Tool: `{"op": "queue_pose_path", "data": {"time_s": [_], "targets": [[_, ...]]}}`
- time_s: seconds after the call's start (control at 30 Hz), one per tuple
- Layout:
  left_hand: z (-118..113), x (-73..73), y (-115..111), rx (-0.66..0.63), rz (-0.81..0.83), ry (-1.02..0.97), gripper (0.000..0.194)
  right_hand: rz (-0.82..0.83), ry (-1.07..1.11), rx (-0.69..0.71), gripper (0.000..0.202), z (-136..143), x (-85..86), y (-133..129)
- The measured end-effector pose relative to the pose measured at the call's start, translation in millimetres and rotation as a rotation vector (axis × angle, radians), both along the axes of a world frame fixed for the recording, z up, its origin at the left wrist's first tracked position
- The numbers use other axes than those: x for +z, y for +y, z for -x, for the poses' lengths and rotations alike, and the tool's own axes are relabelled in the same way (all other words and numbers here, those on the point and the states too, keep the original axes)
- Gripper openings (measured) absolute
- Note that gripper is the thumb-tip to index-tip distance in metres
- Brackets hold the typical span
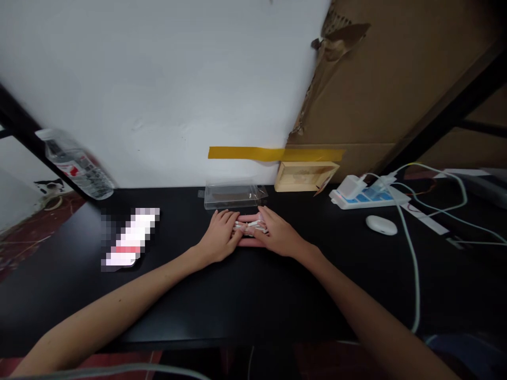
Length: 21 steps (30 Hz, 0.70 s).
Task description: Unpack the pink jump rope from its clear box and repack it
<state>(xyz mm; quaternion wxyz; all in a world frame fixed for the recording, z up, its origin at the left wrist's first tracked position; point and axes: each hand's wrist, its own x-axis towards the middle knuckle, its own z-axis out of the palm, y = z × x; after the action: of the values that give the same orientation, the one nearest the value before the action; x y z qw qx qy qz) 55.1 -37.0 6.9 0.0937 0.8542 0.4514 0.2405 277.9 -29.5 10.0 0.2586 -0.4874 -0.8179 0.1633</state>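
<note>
Near the middle of the black table, my left hand (pixel 220 236) grips the left side of a pink frame-like object (pixel 252 242). Its right side is held by my right hand (pixel 279 233). Small white pieces (pixel 257 224) show between my fingers, inside the pink edges. The fingertips of both hands nearly meet there, and they cover much of the object. Just behind my hands lies a clear plastic box (pixel 229 196).
A blurred-out phone-like item (pixel 132 240) lies left, with a plastic bottle (pixel 81 168) behind it. An open cardboard box (pixel 303 177) stands at the back. On the right are a power strip (pixel 366 199), cables and a white case (pixel 381 225).
</note>
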Motion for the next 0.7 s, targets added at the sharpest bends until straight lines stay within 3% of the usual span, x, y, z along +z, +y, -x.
{"op": "queue_pose_path", "data": {"time_s": [0.1,0.27,0.4,0.53,0.7], "targets": [[2.6,0.7,-0.2,-0.026,-0.013,-0.01,0.046,0.0,-0.015,0.031,0.077,-9.2,0.3,0.2],[3.2,-2.0,-2.0,-0.001,-0.036,-0.01,0.049,-0.036,-0.069,0.248,0.081,-13.8,7.2,-4.4],[3.3,-1.9,-2.6,0.01,-0.048,0.03,0.048,-0.082,-0.111,0.239,0.078,-8.2,7.1,-6.4],[11.8,10.2,3.9,0.046,-0.11,0.01,0.046,-0.14,-0.159,0.267,0.066,-5.9,9.1,-6.5],[32.9,27.8,25.0,0.068,-0.258,-0.079,0.038,-0.154,-0.234,0.282,0.069,-6.4,15.8,-7.7]]}}
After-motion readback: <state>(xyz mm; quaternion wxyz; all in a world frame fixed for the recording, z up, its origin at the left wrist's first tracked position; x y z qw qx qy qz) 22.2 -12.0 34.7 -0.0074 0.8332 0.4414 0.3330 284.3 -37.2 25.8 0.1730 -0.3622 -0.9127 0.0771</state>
